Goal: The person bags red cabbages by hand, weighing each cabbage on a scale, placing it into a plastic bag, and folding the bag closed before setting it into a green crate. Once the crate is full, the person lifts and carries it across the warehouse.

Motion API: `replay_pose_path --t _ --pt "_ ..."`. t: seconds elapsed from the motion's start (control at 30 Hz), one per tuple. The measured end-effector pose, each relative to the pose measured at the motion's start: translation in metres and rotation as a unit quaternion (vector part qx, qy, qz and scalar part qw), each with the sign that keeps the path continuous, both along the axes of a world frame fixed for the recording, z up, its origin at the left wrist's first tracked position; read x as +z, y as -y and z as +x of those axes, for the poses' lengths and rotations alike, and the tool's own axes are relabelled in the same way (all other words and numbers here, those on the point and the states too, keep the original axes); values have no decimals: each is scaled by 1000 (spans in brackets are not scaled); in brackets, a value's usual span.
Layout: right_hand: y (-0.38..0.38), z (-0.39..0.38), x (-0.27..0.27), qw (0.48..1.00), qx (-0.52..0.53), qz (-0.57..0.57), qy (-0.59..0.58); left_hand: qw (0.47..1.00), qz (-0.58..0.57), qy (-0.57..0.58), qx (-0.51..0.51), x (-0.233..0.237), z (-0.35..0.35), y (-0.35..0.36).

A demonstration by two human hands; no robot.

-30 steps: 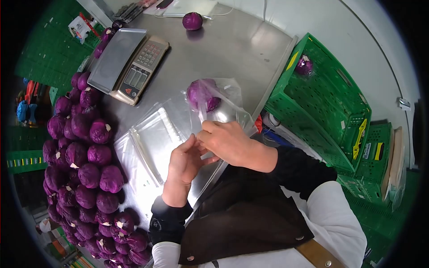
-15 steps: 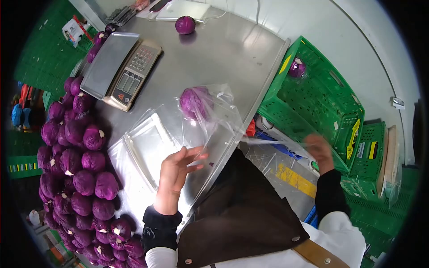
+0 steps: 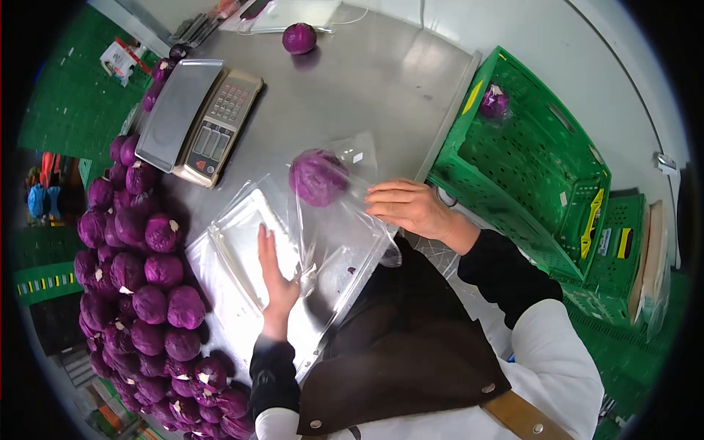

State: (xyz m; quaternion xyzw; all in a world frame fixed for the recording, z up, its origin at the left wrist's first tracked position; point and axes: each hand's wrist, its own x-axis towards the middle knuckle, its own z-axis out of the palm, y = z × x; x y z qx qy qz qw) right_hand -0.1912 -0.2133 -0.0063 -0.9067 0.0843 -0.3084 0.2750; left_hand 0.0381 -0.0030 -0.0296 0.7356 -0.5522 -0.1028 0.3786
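Observation:
On the steel table lies a red cabbage [image 3: 318, 178] inside a clear plastic bag [image 3: 341, 231], whose loose end spreads toward the table's front edge. My right hand [image 3: 418, 209] rests at the right side of this bag, its fingers stretched out, close together and touching the film. My left hand [image 3: 279, 290] is to the lower left of the cabbage, fingers extended and thumb apart, beside the bag's gathered edge. Under and left of that hand is a white tray [image 3: 242, 242] with clear plastic bags in it.
A large pile of red cabbages [image 3: 150, 301] fills the left side. Behind it stands a digital scale [image 3: 216, 128]. One more cabbage [image 3: 299, 38] sits at the back. To the right, a green crate [image 3: 528, 176] holds a wrapped cabbage [image 3: 494, 101].
My right hand has come in from the far right to the bag, and the film stretched toward it has gone slack. My left hand has turned and straightened its fingers.

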Motion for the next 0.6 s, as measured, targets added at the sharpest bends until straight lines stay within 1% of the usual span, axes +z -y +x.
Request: replay_pose_path --t 0.07,0.1,0.13,0.17,0.2,0.23,0.27,0.3,0.33,0.37,0.4,0.43,0.47,0.5,0.53,0.57,0.6 --pt "3 -1 1 1000 15 -1 -3 992 -104 50 -60 -21 -9 25" --pt "5 -4 2 1000 26 0 -6 992 -104 49 -56 -26 -5 27" --pt "9 -11 2 1000 30 0 -7 994 -66 -9 -89 -29 2 27" --pt "15 -19 1 999 24 48 -6 990 -29 -65 -123 -30 7 27" --pt "21 -24 0 995 17 94 -4 990 -30 -64 -121 -23 7 27" --pt "22 -26 -5 992 8 125 24 986 -33 -108 -127 -9 4 25" --pt "17 -27 -10 991 6 128 24 979 -32 -152 -133 -2 1 23" --pt "10 -28 -13 970 -64 235 12 981 -50 -145 -117 -7 -2 24" --pt "6 -27 -16 933 -131 336 0 981 -50 -146 -116 -8 -4 24" --pt "1 -23 -20 933 -131 336 0 967 1 -237 -91 -6 -5 26" --pt "-5 -18 -25 908 -182 378 14 942 55 -325 -66 -6 -7 27" --pt "-10 -16 -30 879 -231 417 28 933 18 -355 -48 -9 -10 36" --pt "-12 -17 -33 879 -232 417 27 933 18 -356 -48 -15 -10 40" --pt "-15 -18 -36 863 -254 435 25 893 40 -448 14 -22 -9 43" --pt "-18 -20 -39 847 -277 453 22 840 62 -533 76 -31 -10 46" --pt "-22 -24 -45 846 -279 454 20 814 35 -563 140 -41 -16 52" --pt "-25 -30 -50 841 -296 452 28 813 37 -564 140 -39 -20 54"
